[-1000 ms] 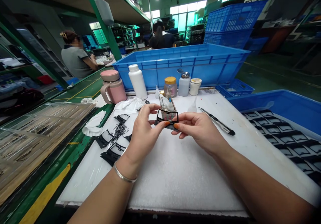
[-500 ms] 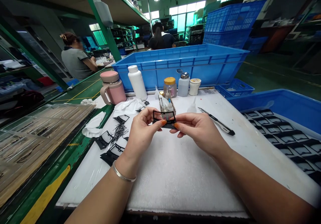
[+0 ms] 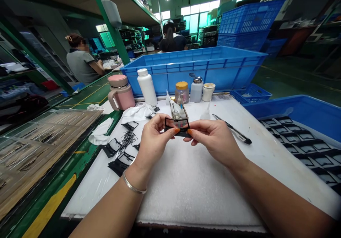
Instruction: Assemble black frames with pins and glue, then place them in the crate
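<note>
Pinching the black frame (image 3: 183, 133) between two hands, I have my left hand (image 3: 152, 136) gripping one side, thumb along the lower edge, fingers curled behind; my right hand (image 3: 214, 136) clasps the other end, thumb in front too. Forearms angle inward over the white board (image 3: 197, 191), frame central, utility knife (image 3: 233, 129) lying beyond my right hand.

A small, wide, open-centred black frame (image 3: 183, 130), seen face-on, is held above the white worktop (image 3: 191, 184)
</note>
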Available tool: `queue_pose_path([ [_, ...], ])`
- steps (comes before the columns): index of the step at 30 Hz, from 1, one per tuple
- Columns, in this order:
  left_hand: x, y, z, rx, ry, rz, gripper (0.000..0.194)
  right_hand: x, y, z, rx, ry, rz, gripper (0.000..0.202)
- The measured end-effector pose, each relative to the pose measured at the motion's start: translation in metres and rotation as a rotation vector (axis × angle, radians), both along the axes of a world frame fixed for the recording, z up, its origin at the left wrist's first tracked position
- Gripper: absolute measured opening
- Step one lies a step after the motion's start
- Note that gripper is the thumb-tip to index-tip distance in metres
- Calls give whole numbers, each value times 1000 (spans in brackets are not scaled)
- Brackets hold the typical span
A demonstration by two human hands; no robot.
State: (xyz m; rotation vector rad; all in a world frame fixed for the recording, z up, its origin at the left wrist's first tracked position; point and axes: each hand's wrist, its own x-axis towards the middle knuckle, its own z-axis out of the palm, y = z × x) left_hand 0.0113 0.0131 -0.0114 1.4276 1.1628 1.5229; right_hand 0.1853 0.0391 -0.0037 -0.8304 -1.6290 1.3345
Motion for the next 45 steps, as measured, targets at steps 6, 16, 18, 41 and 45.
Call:
queue_pose_path([
  [6,1,0,0,-5,-10,4,22,1,0,-1,16,4,-3,21],
  [16,2,-1,1,-18,6,19,21,1,2,-4,70,-20,-13,22],
  [18,2,-1,1,-19,4,19,21,1,2,-4,68,-23,-10,21],
  [41,4,-1,0,-11,-9,-3,20,1,1,-4,64,-2,-30,20],
  [45,3,0,0,-30,-21,-9,23,0,3,-5,50,-6,-40,22],
])
